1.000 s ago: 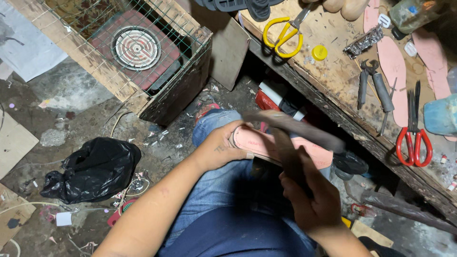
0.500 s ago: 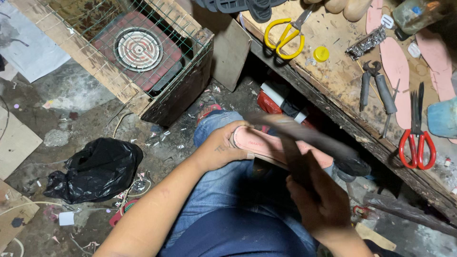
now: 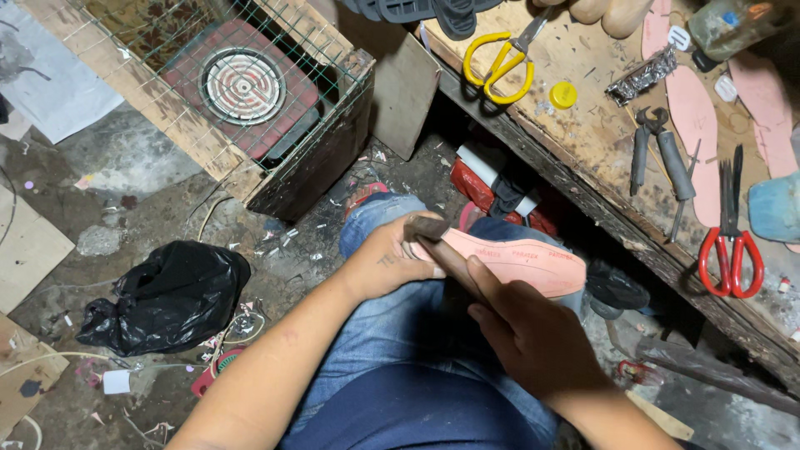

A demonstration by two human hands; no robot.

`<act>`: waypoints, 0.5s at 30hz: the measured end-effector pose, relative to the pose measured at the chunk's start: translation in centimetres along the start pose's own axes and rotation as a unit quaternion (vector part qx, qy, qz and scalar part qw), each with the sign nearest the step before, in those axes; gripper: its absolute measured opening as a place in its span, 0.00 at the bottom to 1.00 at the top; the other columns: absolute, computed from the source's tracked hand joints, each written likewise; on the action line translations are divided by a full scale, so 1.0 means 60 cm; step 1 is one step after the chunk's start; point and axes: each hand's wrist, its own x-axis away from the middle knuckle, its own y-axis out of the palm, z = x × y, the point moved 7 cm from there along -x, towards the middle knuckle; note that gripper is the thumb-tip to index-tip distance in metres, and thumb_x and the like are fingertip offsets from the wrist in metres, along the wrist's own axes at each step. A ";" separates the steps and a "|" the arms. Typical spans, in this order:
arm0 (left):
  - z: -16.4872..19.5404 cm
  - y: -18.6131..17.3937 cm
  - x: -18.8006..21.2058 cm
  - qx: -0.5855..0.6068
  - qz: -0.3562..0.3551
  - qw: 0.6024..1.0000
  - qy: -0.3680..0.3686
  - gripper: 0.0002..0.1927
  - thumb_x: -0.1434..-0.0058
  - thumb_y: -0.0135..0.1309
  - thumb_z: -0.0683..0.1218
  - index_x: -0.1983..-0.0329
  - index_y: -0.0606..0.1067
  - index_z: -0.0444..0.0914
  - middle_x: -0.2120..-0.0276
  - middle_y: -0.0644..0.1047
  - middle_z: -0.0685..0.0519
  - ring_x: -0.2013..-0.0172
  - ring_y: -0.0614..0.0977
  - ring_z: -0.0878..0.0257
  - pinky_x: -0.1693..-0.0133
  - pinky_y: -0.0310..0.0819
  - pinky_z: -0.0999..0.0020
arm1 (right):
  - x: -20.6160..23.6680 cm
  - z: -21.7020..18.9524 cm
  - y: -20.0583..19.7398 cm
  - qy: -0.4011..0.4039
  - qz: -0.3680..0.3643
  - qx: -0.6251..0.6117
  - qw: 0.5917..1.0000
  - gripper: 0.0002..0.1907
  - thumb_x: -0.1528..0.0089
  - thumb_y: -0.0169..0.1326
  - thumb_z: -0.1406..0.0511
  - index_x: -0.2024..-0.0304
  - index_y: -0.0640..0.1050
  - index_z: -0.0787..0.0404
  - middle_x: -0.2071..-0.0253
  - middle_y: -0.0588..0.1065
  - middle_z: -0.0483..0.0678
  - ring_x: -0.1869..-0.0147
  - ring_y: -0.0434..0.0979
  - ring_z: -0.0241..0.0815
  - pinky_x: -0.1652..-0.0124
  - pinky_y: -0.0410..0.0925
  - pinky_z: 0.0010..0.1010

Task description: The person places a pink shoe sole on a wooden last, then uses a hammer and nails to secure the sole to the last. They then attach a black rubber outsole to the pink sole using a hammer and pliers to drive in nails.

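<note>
Gripping one pink insole [image 3: 521,258], two hands [image 3: 392,262].

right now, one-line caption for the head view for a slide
Left hand steadies a pink shoe insole on the knee while the right hand works a dark flat tool across it, beside a cluttered workbench.

Dirty concrete floor [image 3: 150,208] down there, littered with scraps and wire bits. A black plastic bag [image 3: 167,296] slumps on it, cardboard pieces [image 3: 25,250] lie along the left edge. Up top sits a wooden crate [image 3: 325,158] fronted with wire mesh, a round coil hotplate [image 3: 243,85] inside. On the right runs a rough wooden workbench [image 3: 583,133], scuffed and stained, carrying yellow scissors [image 3: 498,60], red scissors [image 3: 732,250] and pliers [image 3: 658,150]. Light is dim, shadow pooling under the bench.
</note>
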 end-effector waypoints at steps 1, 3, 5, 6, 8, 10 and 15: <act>-0.005 -0.002 0.000 0.000 0.009 1.000 -0.014 0.30 0.47 0.66 0.39 0.40 0.72 0.36 0.51 0.79 0.55 0.50 0.78 0.67 0.45 0.74 0.67 | -0.001 -0.009 -0.008 -0.025 0.027 -0.005 0.999 0.32 0.40 0.59 0.61 0.33 0.68 0.54 0.62 0.78 0.54 0.60 0.80 0.57 0.62 0.72 0.41; 0.001 -0.004 0.001 -0.002 -0.008 1.000 0.027 0.27 0.44 0.66 0.39 0.40 0.73 0.35 0.50 0.79 0.55 0.48 0.78 0.67 0.42 0.74 0.67 | 0.008 -0.025 -0.025 -0.069 0.078 -0.014 0.994 0.32 0.40 0.59 0.62 0.34 0.68 0.55 0.61 0.78 0.55 0.59 0.80 0.57 0.62 0.73 0.40; 0.001 -0.003 0.005 0.003 -0.016 0.999 0.050 0.26 0.42 0.66 0.38 0.40 0.73 0.35 0.49 0.79 0.54 0.48 0.78 0.66 0.41 0.73 0.67 | 0.015 -0.041 -0.042 -0.133 0.145 -0.046 0.979 0.29 0.36 0.56 0.61 0.34 0.67 0.55 0.56 0.77 0.58 0.54 0.80 0.57 0.57 0.73 0.38; -0.001 -0.003 0.005 0.006 -0.018 0.998 0.055 0.26 0.42 0.66 0.38 0.40 0.73 0.35 0.49 0.79 0.54 0.47 0.78 0.67 0.41 0.73 0.68 | 0.019 -0.046 -0.050 -0.165 0.181 -0.063 0.967 0.27 0.34 0.55 0.60 0.34 0.66 0.55 0.53 0.77 0.59 0.51 0.80 0.58 0.55 0.74 0.38; -0.008 -0.003 0.001 0.025 -0.018 0.999 0.041 0.27 0.42 0.66 0.39 0.40 0.72 0.36 0.49 0.79 0.54 0.48 0.78 0.67 0.42 0.73 0.68 | 0.004 -0.022 -0.024 -0.061 0.081 -0.038 0.994 0.30 0.38 0.58 0.60 0.33 0.68 0.53 0.61 0.78 0.56 0.58 0.81 0.57 0.59 0.73 0.39; -0.022 0.001 -0.001 0.062 -0.012 0.998 -0.009 0.29 0.45 0.66 0.40 0.39 0.71 0.36 0.50 0.79 0.55 0.49 0.79 0.67 0.45 0.75 0.68 | 0.002 -0.004 -0.019 -0.013 0.062 -0.029 0.998 0.31 0.40 0.59 0.60 0.34 0.70 0.53 0.64 0.78 0.55 0.60 0.81 0.57 0.61 0.72 0.40; 0.016 -0.002 0.004 -0.047 0.017 0.999 0.005 0.31 0.47 0.68 0.43 0.40 0.70 0.38 0.50 0.77 0.53 0.48 0.78 0.65 0.45 0.74 0.68 | 0.039 0.051 -0.074 0.008 0.229 0.006 0.973 0.24 0.34 0.56 0.64 0.35 0.72 0.57 0.58 0.76 0.59 0.53 0.79 0.58 0.54 0.71 0.41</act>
